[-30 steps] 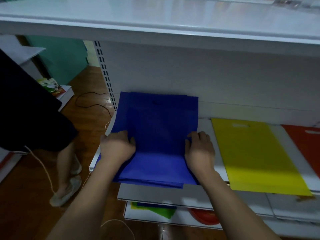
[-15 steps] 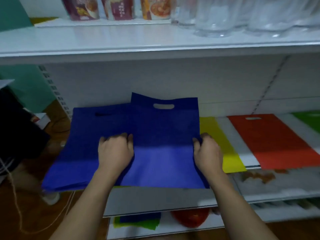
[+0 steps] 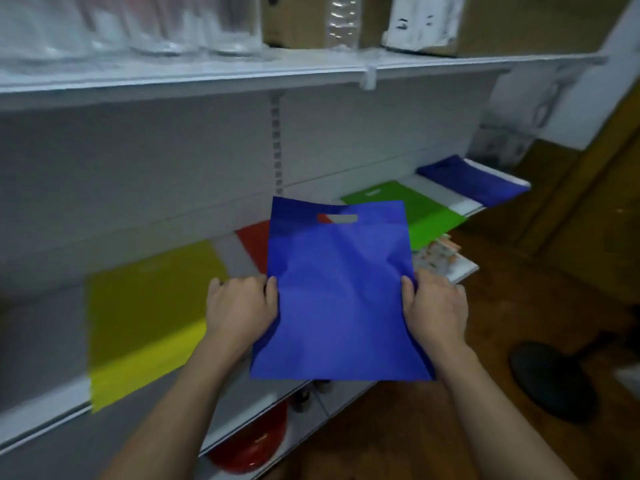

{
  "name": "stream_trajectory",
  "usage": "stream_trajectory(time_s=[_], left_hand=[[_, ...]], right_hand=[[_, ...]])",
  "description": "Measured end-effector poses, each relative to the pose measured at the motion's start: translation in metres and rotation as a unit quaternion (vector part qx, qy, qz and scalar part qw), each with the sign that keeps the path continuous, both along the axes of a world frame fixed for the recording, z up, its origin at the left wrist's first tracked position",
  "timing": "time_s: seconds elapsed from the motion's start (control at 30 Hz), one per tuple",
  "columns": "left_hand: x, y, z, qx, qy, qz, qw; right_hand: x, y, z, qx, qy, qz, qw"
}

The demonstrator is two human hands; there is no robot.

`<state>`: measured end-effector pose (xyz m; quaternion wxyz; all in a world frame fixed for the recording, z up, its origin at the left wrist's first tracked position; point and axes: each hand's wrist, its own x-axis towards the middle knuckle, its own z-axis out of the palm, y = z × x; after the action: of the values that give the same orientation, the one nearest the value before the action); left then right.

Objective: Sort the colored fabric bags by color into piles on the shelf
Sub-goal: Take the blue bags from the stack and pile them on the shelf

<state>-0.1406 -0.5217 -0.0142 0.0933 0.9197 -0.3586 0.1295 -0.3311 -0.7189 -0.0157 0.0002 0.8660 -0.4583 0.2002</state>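
Both hands are gripping one blue bag point(image 3: 341, 292) by its side edges: the left hand point(image 3: 242, 308) is pinching the bag's nine o'clock edge with the thumb on top, and the right hand point(image 3: 437, 311) is clamping the three o'clock edge the same way, fingers curled behind the fabric. The bag is hanging flat and upright between them, its cut-out handle at twelve o'clock, held in front of the shelf point(image 3: 45, 403) rather than lying on it.

Behind the bag, a red bag point(image 3: 254, 245) is lying on the shelf, mostly hidden, showing at the bag's ten o'clock. Farther toward nine o'clock, a yellow bag point(image 3: 149, 317) is lying flat, its lower edge overhanging the shelf front. At one o'clock a green bag point(image 3: 420, 211) is resting on the shelf, and beyond it, toward two o'clock, a dark blue pile point(image 3: 474, 180) is sitting near the shelf's end. Glass jars point(image 3: 194, 26), blurred, are standing on the upper shelf point(image 3: 242, 72) at eleven o'clock. A red round object point(image 3: 258, 445) is sitting on a lower shelf at six o'clock.
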Motion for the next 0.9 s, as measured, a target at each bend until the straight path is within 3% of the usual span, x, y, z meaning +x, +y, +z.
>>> stream_trajectory(time_s=[0.27,0.6,0.77,0.9], left_hand=[[-0.045,-0.15,-0.004,0.02,0.009,-0.157,0.987],[-0.035,-0.354,-0.021,0.04,0.06,-0.209,0.975],[-0.012,-0.45,-0.027,0.022,0.144,-0.2,0.969],[0.007,-0.522,-0.033,0.008,0.247,-0.21,0.946]], right_hand=[[-0.089,-0.092,-0.003,-0.032,0.032,-0.149,0.988],[-0.099,-0.264,-0.022,-0.051,0.057,-0.204,0.976],[-0.071,-0.37,-0.022,-0.015,0.082,-0.186,0.979],[-0.057,-0.448,-0.027,-0.017,0.042,-0.178,0.983]])
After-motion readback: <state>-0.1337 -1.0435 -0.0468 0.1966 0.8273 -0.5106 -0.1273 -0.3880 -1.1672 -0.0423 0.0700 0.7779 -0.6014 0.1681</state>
